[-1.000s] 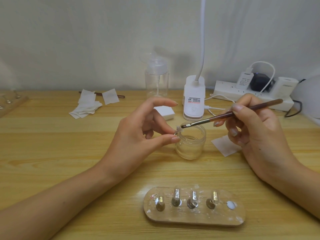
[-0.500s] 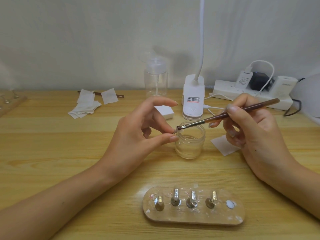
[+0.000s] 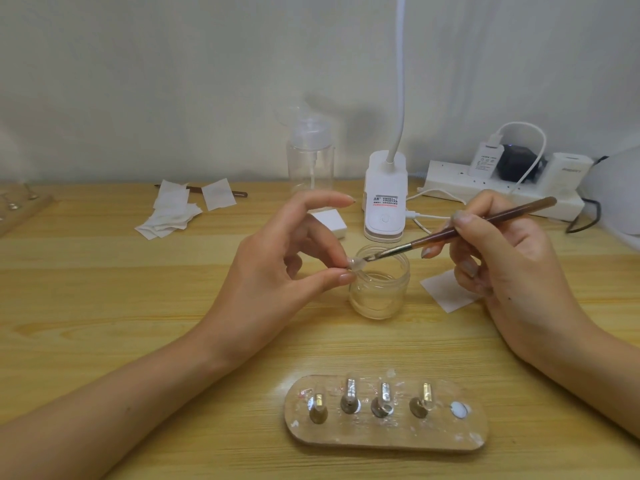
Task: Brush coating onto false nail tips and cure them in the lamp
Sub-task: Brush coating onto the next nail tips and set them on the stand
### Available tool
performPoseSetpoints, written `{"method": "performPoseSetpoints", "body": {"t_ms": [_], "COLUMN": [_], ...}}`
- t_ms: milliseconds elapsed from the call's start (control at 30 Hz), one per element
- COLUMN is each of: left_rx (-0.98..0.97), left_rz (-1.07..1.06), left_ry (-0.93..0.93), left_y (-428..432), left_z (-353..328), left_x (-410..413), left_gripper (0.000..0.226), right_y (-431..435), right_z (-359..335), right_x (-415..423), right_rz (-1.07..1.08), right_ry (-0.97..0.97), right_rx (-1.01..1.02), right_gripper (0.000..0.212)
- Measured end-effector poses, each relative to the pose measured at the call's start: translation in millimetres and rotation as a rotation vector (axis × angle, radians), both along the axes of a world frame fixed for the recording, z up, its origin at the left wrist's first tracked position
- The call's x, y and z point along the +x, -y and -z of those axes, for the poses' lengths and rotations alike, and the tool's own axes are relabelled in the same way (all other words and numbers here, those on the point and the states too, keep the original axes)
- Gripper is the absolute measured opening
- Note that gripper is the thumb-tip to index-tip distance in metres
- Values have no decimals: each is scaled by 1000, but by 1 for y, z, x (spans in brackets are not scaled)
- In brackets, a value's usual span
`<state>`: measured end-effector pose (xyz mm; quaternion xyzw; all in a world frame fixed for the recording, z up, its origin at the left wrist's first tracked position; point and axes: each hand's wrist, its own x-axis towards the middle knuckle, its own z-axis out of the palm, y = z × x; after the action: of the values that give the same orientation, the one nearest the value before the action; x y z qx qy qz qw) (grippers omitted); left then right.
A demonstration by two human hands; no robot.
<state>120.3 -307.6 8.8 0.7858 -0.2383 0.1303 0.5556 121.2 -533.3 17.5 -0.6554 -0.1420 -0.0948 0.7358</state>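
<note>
Right hand [image 3: 502, 258] grips brush [image 3: 460, 228], long axis slanting, bristles pointing left-down onto nail tip [image 3: 356, 264] pinched in left hand [image 3: 277, 271] fingers above jar [image 3: 379, 289].

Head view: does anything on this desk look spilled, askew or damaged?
Mostly minor. The wooden holder carries pale smears, and its rightmost spot shows only a white disc where the other four hold stands. The wipes lie in a loose heap over a second brush. No spill visible.
</note>
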Motion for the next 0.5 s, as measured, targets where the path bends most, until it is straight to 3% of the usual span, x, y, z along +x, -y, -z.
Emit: {"method": "performPoseSetpoints", "body": {"t_ms": [100, 233, 400, 500], "left_rx": [-6, -9, -28, -77], "left_rz": [-3, 1, -4, -17], "left_ry": [7, 15, 7, -36], "left_y": [0, 0, 0, 0], "left_z": [0, 0, 1, -3], "left_x": [-1, -1, -2, -4], "left_gripper": [59, 58, 57, 56], "right_y": [2, 0, 5, 4], "right_z": [1, 2, 3, -13], "right_x": [2, 1, 4, 2], "right_rz": [31, -83, 62, 124], "right_ry": [-7, 46, -25, 43], "right_rx": [42, 10, 53, 112], "right_gripper": [22, 18, 25, 29]}}
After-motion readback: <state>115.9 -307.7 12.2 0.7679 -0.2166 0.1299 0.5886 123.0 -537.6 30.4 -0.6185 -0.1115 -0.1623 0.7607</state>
